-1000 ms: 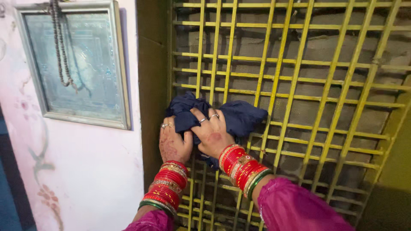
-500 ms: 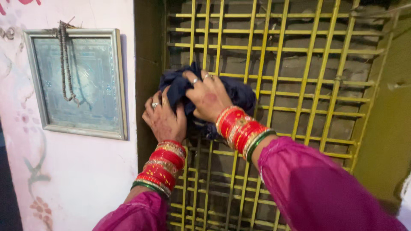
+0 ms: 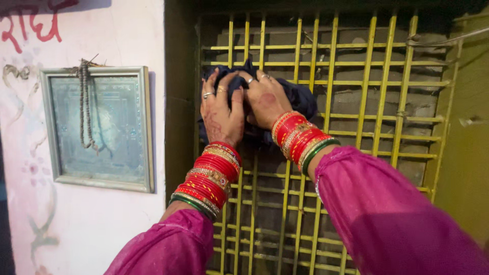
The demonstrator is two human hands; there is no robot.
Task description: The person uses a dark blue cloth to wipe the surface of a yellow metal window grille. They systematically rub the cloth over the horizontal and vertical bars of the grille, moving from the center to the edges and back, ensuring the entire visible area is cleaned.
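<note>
A dark blue cloth is bunched against a yellow metal window grille. My left hand presses on the cloth's left side with its fingers spread upward. Beside it, my right hand grips the middle of the cloth, fingers curled over the top. Both wrists carry stacks of red, gold and green bangles, and both arms wear magenta sleeves. Most of the cloth is hidden under the hands.
A grey framed picture hangs on the pale pink wall at left, with a string of beads draped over its top corner. A dark recess edge separates wall and grille. An olive wall borders the right.
Both hands have moved the cloth upward along the grille, from its lower middle toward the upper bars. The view has tilted up with them.
</note>
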